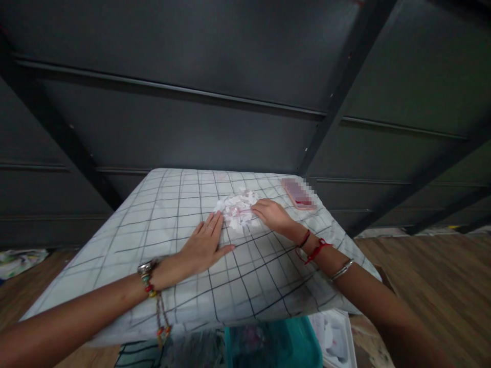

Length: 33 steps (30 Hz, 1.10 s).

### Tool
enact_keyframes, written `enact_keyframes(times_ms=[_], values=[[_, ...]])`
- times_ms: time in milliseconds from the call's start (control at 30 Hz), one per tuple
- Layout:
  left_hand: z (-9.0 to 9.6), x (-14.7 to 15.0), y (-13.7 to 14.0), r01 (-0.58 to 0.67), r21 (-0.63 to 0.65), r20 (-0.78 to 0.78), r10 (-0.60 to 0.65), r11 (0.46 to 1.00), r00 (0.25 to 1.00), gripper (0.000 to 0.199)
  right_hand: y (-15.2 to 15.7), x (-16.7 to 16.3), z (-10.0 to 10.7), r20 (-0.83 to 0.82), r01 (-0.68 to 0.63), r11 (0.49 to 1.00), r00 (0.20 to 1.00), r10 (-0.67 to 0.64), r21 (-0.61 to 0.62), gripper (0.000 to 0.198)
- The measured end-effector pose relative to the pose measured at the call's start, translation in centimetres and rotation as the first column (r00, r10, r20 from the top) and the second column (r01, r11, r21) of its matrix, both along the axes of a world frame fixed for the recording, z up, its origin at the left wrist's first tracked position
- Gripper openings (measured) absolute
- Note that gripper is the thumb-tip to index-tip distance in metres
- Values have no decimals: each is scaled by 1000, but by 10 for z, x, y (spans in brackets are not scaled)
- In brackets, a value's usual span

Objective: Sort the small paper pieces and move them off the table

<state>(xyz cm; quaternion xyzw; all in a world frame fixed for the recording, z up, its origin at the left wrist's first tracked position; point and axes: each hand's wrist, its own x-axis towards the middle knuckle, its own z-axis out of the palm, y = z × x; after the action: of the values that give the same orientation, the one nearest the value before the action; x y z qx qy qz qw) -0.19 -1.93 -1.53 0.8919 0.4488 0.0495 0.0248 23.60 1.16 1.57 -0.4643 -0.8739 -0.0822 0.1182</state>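
Heap of small white paper-like scraps (pixel 240 206) sits mid-table on a white cloth with dark grid lines (pixel 164 214); left hand (pixel 201 250) lies flat, fingers straight and released, tips at the heap's near-left edge; right hand (pixel 274 217) has fingers bunched at the right edge, hiding a bit of it; cannot tell whether they grasp a scrap; flat pink rectangular phone (pixel 295 193), partly pixelated, lies near the right hand, beyond it; dark grey panelled wall (pixel 192 122) limits the far side; below the near edge, teal plastic bin (pixel 312 342) beside open white box (pixel 347 340), both partly covered by overhanging cloth.
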Motion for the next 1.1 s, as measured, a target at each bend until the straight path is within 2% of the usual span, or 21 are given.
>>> enact_keyframes(times_ms=[167, 233, 367, 500, 633, 767, 867, 967, 1100], values=[[-6, -9, 20, -38, 32, 54, 37, 999, 998, 87, -6, 4, 4, 84, -193, 981, 977, 194, -19, 27], [-8, -9, 23, -48, 33, 66, 45, 998, 997, 86, -3, 1, 12, 67, -190, 982, 980, 189, 11, 28], [-11, -7, 26, -102, 24, 68, 101, 994, 993, 86, 21, -17, 20, -6, -68, 996, 998, 69, 51, 27], [-13, -7, 26, -129, 33, 82, 126, 991, 989, 86, 36, -30, 8, 64, -141, 990, 988, 142, -9, 26], [-13, -7, 26, -132, 31, 89, 129, 991, 988, 83, 13, -21, 2, 88, -200, 980, 976, 201, -21, 26], [-13, -8, 27, -133, 31, 106, 129, 991, 986, 78, -14, -5, 15, 103, -219, 975, 969, 223, -45, 26], [-13, -9, 25, -113, 28, 111, 109, 993, 988, 77, -11, -3, 21, 41, -167, 986, 985, 167, -13, 30], [-12, -13, 18, -96, 4, 78, 96, 995, 992, 77, -2, -8, 15, 52, -73, 997, 996, 73, -7, 29], [-11, -21, 2, -83, -3, 37, 83, 997, 996, 76, -16, -11, 3, 169, -124, 990, 976, 134, -68, 25]])
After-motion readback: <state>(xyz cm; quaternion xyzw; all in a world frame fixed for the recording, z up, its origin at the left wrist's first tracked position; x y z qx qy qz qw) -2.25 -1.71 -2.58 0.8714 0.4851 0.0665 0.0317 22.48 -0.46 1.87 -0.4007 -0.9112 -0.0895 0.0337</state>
